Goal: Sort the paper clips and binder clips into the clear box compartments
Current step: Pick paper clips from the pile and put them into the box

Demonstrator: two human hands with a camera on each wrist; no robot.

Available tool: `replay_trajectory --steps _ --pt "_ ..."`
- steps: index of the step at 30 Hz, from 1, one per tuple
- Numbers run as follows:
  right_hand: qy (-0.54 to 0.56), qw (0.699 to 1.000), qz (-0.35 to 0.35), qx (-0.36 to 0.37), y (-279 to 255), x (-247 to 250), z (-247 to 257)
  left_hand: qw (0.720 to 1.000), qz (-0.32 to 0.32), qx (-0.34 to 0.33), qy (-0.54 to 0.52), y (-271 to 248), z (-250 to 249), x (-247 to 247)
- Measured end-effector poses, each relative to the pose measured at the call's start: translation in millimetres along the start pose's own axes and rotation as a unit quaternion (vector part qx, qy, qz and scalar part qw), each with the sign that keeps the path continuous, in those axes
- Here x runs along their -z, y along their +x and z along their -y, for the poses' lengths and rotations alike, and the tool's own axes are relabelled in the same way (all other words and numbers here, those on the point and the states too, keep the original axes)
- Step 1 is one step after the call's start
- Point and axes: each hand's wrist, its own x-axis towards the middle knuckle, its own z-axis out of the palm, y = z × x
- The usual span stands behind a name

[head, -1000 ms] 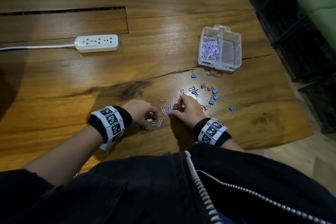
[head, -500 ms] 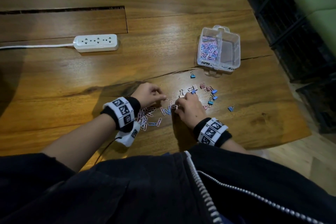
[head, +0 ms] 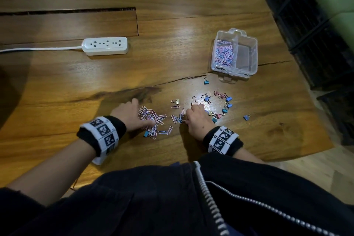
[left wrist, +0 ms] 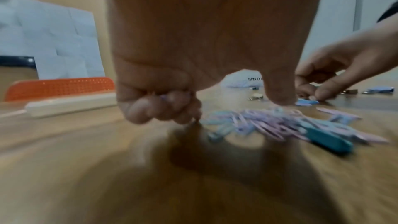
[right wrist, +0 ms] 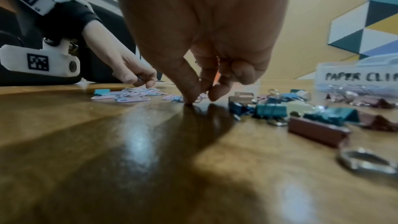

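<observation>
A pile of pink and blue paper clips point(head: 153, 119) point(left wrist: 269, 122) lies on the wooden table in front of me. My left hand point(head: 134, 115) point(left wrist: 172, 108) sits at the pile's left edge, its fingers curled round a few paper clips and its thumb down on the pile. My right hand point(head: 188, 116) point(right wrist: 200, 96) pinches a paper clip against the table. Several binder clips point(head: 220, 99) point(right wrist: 271, 110) are scattered just right of it. The clear box point(head: 254, 53) point(right wrist: 355, 76) stands further back on the right. Its left compartment holds paper clips point(head: 224, 53), and its right one looks empty.
A white power strip point(head: 105, 46) with its cord lies at the back left. One blue binder clip point(head: 146, 133) sits at the pile's near edge. The table's edge point(head: 316, 151) curves round on the right, with dark crates point(head: 316, 34) beyond it.
My left hand has slid left off the paper clip pile, uncovering it. The right hand has stayed pinching at the same spot.
</observation>
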Motion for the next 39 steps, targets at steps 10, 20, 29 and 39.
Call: replay_trajectory --steps 10,20,29,39 --pt "0.563 0.815 -0.032 -0.135 5 16 -1 0.994 -0.054 -0.077 -0.054 -5 -38 -27" --pt "0.313 0.936 -0.034 -0.16 8 1 14 0.971 0.012 -0.125 -0.205 -1 -28 -7" --pt "0.102 0.993 -0.022 -0.053 12 -11 26 0.724 0.135 -0.064 -0.674 3 -9 14" --pt "0.272 0.96 -0.03 -0.053 12 -9 13 0.817 0.152 -0.03 -0.555 -10 -5 7"
